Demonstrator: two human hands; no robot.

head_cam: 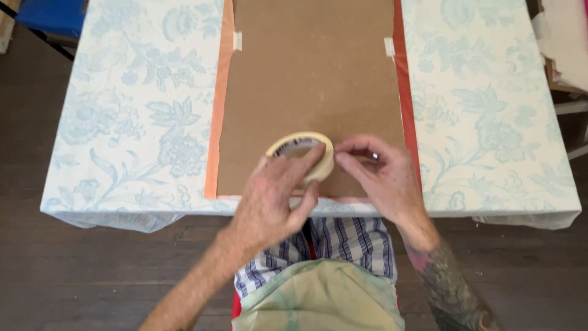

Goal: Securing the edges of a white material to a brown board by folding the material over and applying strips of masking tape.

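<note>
The left hand (275,196) grips the tape roll (301,156), tilted above the board's (306,73) near edge. The right hand (383,178), just right of it, pinches at the roll's edge; any free end is too small to see.

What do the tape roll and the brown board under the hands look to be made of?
Tape roll: cream, matte, probably paper masking tape, held by the left hand.
Brown board: flat, dull, finely speckled, likely hardboard or thick card.
Right hand pinches at the roll's edge.

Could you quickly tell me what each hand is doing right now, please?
Left hand: closed around the roll of masking tape.
Right hand: fingertips pinched at the roll's edge.
</note>
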